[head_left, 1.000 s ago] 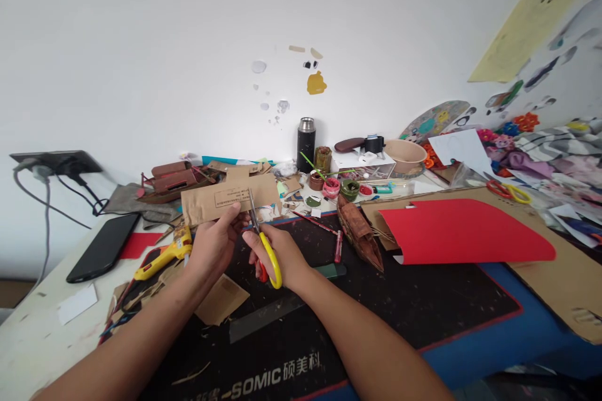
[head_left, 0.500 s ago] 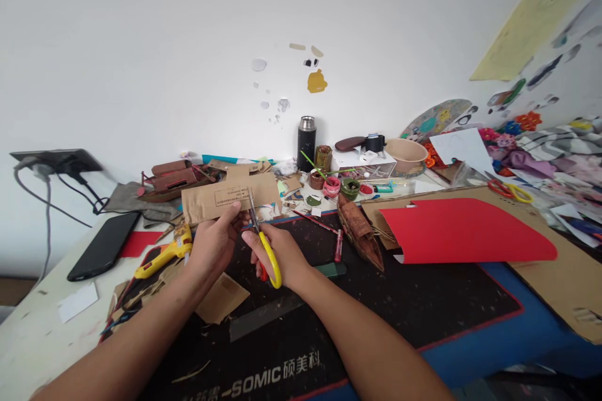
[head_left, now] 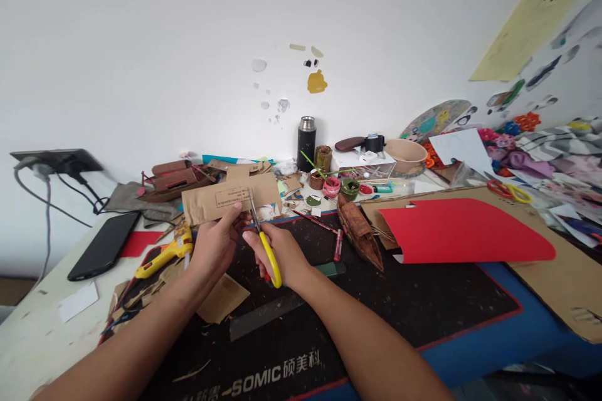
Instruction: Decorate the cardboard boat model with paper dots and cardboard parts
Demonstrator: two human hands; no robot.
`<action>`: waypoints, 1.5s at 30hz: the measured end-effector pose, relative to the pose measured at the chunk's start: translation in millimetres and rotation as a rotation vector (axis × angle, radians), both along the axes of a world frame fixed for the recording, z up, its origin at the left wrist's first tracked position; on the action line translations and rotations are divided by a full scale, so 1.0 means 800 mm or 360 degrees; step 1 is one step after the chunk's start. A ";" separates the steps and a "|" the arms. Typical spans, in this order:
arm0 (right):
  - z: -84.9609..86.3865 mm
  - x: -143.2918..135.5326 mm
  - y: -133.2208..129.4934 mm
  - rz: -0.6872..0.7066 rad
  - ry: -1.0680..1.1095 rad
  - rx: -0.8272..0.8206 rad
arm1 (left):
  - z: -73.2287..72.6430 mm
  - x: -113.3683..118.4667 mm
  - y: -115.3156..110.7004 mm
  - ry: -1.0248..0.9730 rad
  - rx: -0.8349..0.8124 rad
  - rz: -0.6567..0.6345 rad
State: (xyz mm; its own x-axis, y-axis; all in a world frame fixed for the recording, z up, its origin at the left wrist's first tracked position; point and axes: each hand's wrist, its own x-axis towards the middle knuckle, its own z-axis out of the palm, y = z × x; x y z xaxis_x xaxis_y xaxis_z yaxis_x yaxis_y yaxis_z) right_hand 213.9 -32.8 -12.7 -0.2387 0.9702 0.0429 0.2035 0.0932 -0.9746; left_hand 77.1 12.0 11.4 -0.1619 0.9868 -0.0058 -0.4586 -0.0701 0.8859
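Glue gun and boat flank left grip pinching cardboard, right grip clasping scissors.

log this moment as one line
left hand: holds brown card | right hand: holds scissors, blades at card | black mat: below both hands | yellow glue gun: left of left hand

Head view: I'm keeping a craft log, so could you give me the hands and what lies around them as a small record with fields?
Left hand: holds printed brown card
Right hand: holds scissors, yellow handle showing
Blades: at the card; cutting unclear
Left side: yellow glue gun
Right side: brown model boat, red sheet
Behind: black flask
Below: black mat
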 end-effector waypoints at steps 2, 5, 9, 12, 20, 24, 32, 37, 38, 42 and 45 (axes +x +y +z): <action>-0.001 -0.001 0.001 -0.0003 -0.0009 -0.0009 | -0.001 0.000 0.000 0.0003 0.0001 -0.0001; -0.002 -0.002 0.002 -0.0019 -0.0039 -0.0040 | -0.003 0.001 0.000 0.0013 0.0001 -0.0012; -0.001 -0.002 0.002 -0.0077 -0.0153 -0.0092 | -0.005 0.002 0.001 0.0032 0.0001 -0.0034; 0.000 -0.002 0.001 -0.0143 -0.0246 -0.0096 | -0.005 0.002 0.002 0.0038 -0.0006 -0.0040; 0.006 -0.004 -0.002 -0.0235 -0.0318 -0.0009 | -0.005 0.001 0.001 0.0041 0.0015 -0.0033; 0.002 -0.004 -0.002 -0.0143 -0.0228 -0.0052 | -0.007 0.003 0.000 0.0068 0.0034 0.0010; 0.001 0.003 -0.002 0.0010 -0.0014 0.0063 | -0.007 -0.003 -0.004 0.0167 -0.0010 0.0056; 0.005 0.004 -0.003 0.0060 0.0035 0.0053 | 0.001 -0.002 -0.007 0.0224 -0.0011 0.0056; 0.005 0.005 -0.003 0.0070 0.0036 0.0042 | 0.002 -0.002 -0.008 0.0236 -0.0013 0.0054; 0.008 0.007 -0.003 0.0112 0.0034 0.0010 | 0.007 -0.001 -0.010 0.0293 -0.0021 0.0065; 0.011 0.008 -0.004 0.0142 0.0058 -0.0025 | 0.010 -0.003 -0.012 0.0358 -0.0012 0.0078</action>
